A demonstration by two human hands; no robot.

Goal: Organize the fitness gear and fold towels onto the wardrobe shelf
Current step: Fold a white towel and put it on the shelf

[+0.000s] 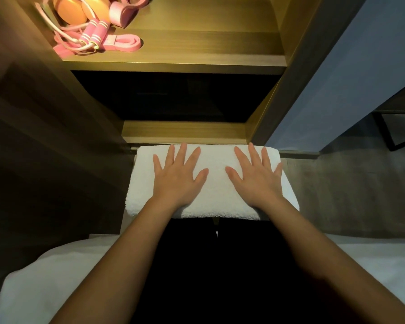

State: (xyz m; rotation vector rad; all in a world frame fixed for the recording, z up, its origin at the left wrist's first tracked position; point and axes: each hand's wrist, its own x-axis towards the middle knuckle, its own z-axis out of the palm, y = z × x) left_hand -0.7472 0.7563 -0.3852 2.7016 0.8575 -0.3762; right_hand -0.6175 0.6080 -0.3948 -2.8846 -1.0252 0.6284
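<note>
Left hand (177, 177) and right hand (255, 177) lie flat, fingers spread, grasping nothing, pressing folded towel (214, 183) smooth, likely setting fold. Towel below shelf (197, 43); pink gear (91, 26) at shelf's left corner.

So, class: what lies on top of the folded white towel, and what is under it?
The left hand and right hand rest flat on the towel, fingers spread. Whatever is beneath is covered.

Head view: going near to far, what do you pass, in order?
White bedding → towel → lower ledge → upper shelf → jump rope → orange discs.
</note>
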